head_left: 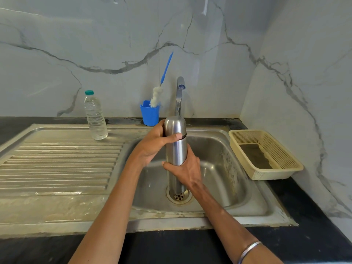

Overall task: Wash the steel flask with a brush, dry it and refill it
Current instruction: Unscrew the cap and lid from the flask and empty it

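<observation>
Far left, a capped water bottle [95, 116] stands on the ribbed drainboard [57, 162]. A blue cup [150, 114] holds the brush [158, 92] beside the tap [179, 94]. Over the sink [219, 168], the steel flask [176, 149] stands upright: left hand [154, 144] grasps its cap, right hand [185, 169] grips its body. Right, 1 beige basket [266, 155] sits on the counter
</observation>
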